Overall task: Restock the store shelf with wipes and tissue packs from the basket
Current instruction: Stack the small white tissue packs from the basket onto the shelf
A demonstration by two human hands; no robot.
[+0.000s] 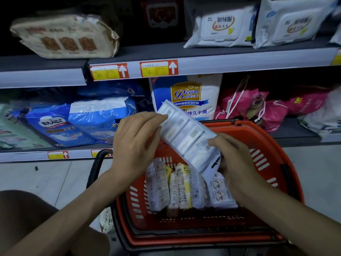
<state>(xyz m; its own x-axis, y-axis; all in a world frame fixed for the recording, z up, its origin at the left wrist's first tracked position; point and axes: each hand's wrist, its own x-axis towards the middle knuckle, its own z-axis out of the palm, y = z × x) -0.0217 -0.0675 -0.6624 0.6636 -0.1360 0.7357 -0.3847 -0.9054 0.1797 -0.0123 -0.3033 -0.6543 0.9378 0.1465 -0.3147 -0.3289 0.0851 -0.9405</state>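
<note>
A long white multi-pack of tissues [186, 134] is tilted above the red basket [273, 163]. My left hand [135, 143] grips its upper end, fingers curled over the top edge. My right hand [234, 156] holds its lower end from the right. Several more tissue and wipe packs [184, 185] stand upright inside the basket. The grey shelf [203, 60] runs across the view just above, with white wipes packs [221, 28] on its right part.
The lower shelf holds blue pad packs [83, 124], a white and blue Baileen pack [186, 93] and pink drawstring bags [258, 106]. A beige tissue pack [64, 37] lies on the upper shelf at left. The basket's black handle [96, 163] hangs to the left. Tiled floor lies below.
</note>
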